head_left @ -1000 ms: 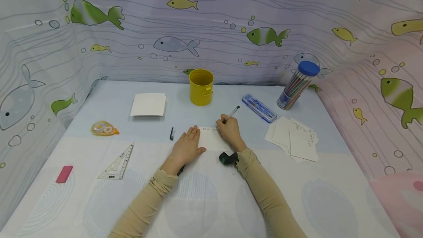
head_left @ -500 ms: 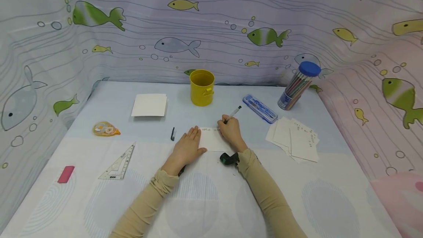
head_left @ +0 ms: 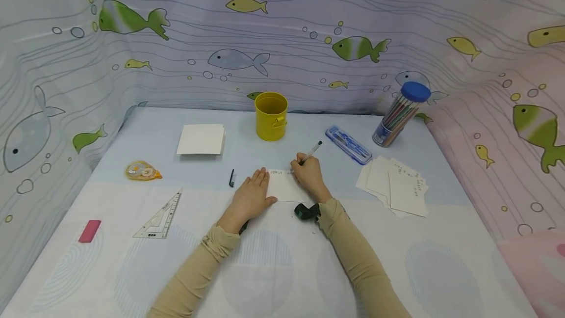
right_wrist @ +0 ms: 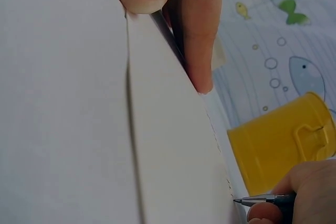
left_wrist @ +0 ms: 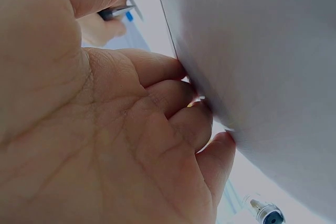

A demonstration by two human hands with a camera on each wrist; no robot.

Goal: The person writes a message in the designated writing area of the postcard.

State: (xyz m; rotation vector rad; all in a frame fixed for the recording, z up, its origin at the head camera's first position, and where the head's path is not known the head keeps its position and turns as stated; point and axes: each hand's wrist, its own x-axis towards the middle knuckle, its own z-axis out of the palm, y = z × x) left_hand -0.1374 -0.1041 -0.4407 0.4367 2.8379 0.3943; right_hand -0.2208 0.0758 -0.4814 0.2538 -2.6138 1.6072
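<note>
A small white sheet of paper [head_left: 287, 189] lies in front of the person, with a line of handwriting along its far edge. The left hand [head_left: 251, 198] rests flat over its left side, thumb spread toward the near edge. In the left wrist view, the fingers [left_wrist: 184, 124] reach along the paper's edge. The right hand [head_left: 309, 175] pinches a pen [head_left: 314, 147], whose rear end leans up and away to the right. Its tip meets the paper at the written line in the right wrist view. A black-clipped pen cap [head_left: 231, 178] lies left of the left hand.
A yellow bucket [head_left: 271, 121], blank paper stack [head_left: 200, 139], blue flat case [head_left: 348, 145] and blue-lidded pencil jar [head_left: 399, 117] stand or lie behind. Written sheets [head_left: 407, 193] are at right; correction tape [head_left: 143, 171], set square [head_left: 161, 217] and pink eraser [head_left: 89, 231] at left.
The head view has shifted slightly. The left hand stays on the paper, and the right hand keeps the pen at the written line with barely visible movement.
</note>
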